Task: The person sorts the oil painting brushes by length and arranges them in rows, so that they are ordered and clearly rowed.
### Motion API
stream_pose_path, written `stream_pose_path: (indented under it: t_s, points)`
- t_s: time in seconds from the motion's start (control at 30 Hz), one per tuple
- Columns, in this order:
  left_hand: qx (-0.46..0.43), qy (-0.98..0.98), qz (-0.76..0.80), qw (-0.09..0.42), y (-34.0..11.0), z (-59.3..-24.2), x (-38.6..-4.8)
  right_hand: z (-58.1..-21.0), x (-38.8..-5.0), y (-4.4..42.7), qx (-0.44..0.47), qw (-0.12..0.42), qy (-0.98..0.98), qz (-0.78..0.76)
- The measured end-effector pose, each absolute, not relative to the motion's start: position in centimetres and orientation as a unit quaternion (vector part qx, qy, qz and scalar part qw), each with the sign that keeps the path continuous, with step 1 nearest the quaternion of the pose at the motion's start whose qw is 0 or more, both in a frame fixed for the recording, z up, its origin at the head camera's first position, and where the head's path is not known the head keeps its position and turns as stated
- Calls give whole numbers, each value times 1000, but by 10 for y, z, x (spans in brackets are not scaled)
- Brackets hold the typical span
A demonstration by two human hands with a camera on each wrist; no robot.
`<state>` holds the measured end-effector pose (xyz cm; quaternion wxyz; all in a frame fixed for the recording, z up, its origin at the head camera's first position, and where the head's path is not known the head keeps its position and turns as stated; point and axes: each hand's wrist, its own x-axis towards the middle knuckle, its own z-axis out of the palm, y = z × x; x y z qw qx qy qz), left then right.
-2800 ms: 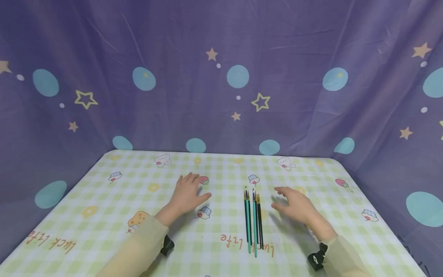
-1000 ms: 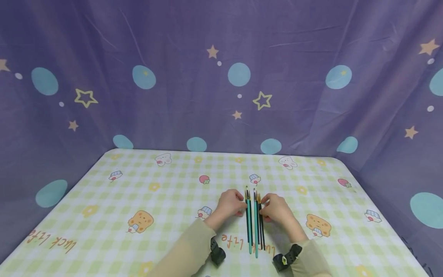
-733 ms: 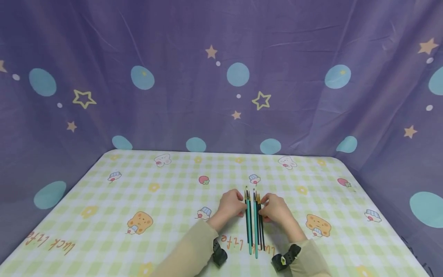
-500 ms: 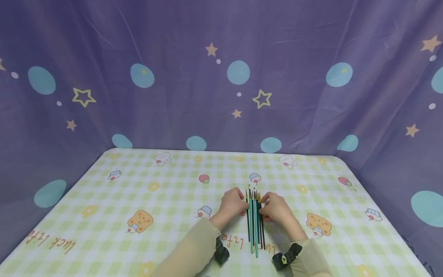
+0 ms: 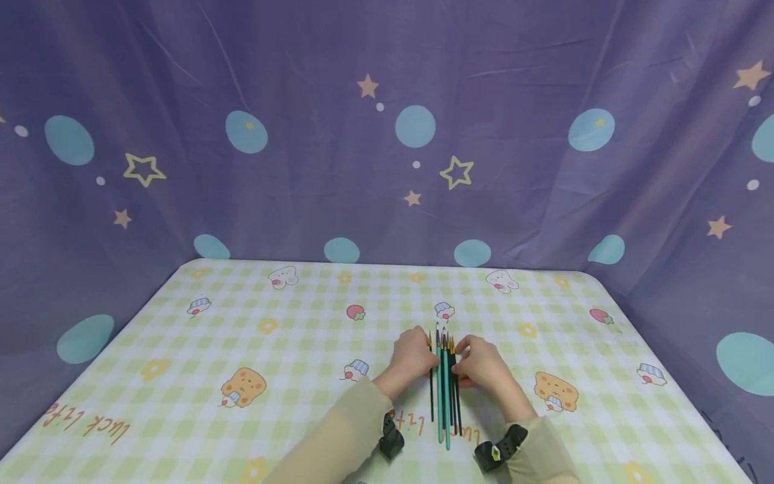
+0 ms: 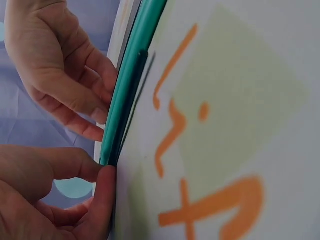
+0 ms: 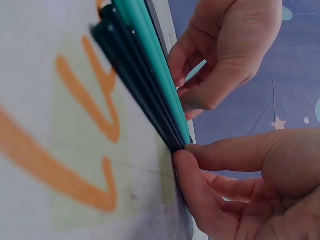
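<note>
Several thin paintbrushes lie side by side in a bundle, bristles toward the far side. Two have teal handles, the left teal paintbrush [image 5: 439, 403] lying close to the right teal paintbrush [image 5: 447, 417]; black paintbrushes [image 5: 457, 407] lie along the right. A lone black paintbrush [image 5: 432, 396] sits slightly apart on the left. My left hand [image 5: 411, 354] pinches at the bundle's left side, thumb and finger meeting at a teal handle [image 6: 131, 65]. From the right, my right hand [image 5: 482, 363] pinches the black handles [image 7: 145, 95]. The fingertips partly hide the handles.
A tablecloth [image 5: 302, 417] with green checks, cartoon prints and orange lettering covers the table. Behind it hangs a purple curtain [image 5: 326, 181] with stars and blue spots. Each wrist wears a black strap with a small camera, such as the right wrist camera [image 5: 488, 456].
Both hands have come in from the sides to the paintbrushes. The left hand has since shifted right, bringing the left teal paintbrush against the others; one black paintbrush stays at the left.
</note>
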<state>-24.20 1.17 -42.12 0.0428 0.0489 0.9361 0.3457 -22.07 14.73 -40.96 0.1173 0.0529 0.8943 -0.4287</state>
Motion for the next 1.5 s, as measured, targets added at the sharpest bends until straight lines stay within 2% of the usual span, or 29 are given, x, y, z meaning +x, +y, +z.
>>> stream_pose_path:
  t_s: [0.27, 0.43, 0.83, 1.0, 1.23, 1.5]
  points:
    - [64, 954, 289, 33, 8, -416, -243, -411, -220, 146, 51, 114, 891, -437]
    - [50, 950, 308, 21, 5, -417, -243, -411, -220, 147, 58, 115, 888, -441]
    - [73, 951, 299, 35, 2, -412, -237, -410, -222, 148, 59, 117, 889, -438]
    - [59, 943, 324, 45, -1, -413, -238, -410, -222, 148, 62, 125, 888, -438]
    - [0, 911, 400, 99, -9, -415, -245, -413, -222, 148, 62, 128, 889, -436]
    - [4, 873, 481, 77, -25, -421, -253, -413, -222, 148, 60, 120, 885, -447]
